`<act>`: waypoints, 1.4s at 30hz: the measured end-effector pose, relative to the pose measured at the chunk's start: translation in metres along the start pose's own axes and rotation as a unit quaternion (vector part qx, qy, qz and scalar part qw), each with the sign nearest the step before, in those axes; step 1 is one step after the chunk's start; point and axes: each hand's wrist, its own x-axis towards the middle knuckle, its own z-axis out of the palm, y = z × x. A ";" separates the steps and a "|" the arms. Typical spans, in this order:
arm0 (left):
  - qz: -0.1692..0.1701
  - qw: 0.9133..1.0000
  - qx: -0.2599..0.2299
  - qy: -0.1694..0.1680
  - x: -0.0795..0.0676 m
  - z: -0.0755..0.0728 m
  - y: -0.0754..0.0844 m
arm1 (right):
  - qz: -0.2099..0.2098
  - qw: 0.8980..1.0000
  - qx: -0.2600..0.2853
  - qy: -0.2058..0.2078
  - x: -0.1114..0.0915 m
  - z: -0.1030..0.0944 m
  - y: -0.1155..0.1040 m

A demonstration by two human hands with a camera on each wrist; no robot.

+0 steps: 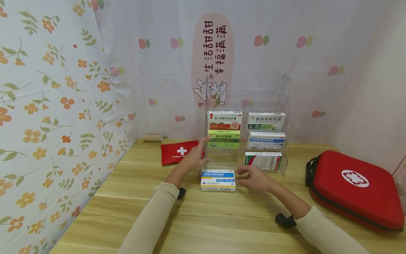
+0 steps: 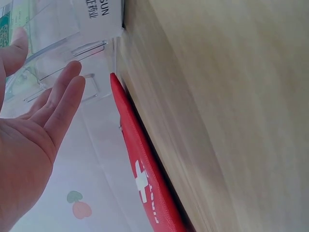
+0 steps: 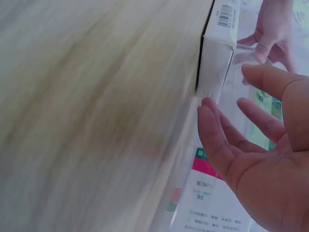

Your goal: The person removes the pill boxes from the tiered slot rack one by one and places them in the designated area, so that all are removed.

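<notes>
A white medicine box with blue and yellow print (image 1: 218, 181) lies on the table at the foot of a clear acrylic rack (image 1: 247, 86). My right hand (image 1: 255, 179) is at the box's right end; in the right wrist view its relaxed, parted fingers (image 3: 215, 140) are close to the white end face, holding nothing. Beside the rack's left edge, my left hand (image 1: 196, 155) is raised with fingers apart and nothing in its grasp. Green (image 1: 223, 139) and red-and-white (image 1: 225, 121) boxes stand in the rack's left column. More boxes, including a blue-striped one (image 1: 266, 140), fill tiers on the right.
A red first aid pouch (image 1: 169, 154) lies behind my left hand, with a small cardboard tube (image 1: 153, 138) farther back. A large red first aid case (image 1: 355, 190) sits at the right. Floral cloth (image 1: 63, 106) hangs along the left side and back.
</notes>
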 end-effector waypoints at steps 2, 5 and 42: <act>-0.004 1.000 -0.001 0.000 0.000 0.000 0.000 | 0.002 1.000 -0.016 0.008 -0.003 -0.002 -0.001; -0.008 1.000 0.005 0.001 0.000 0.000 0.001 | 0.002 0.999 -0.040 0.022 -0.007 -0.006 -0.005; -0.014 1.000 0.021 0.008 -0.001 0.005 0.005 | 0.003 0.930 -0.244 0.273 -0.049 -0.061 0.022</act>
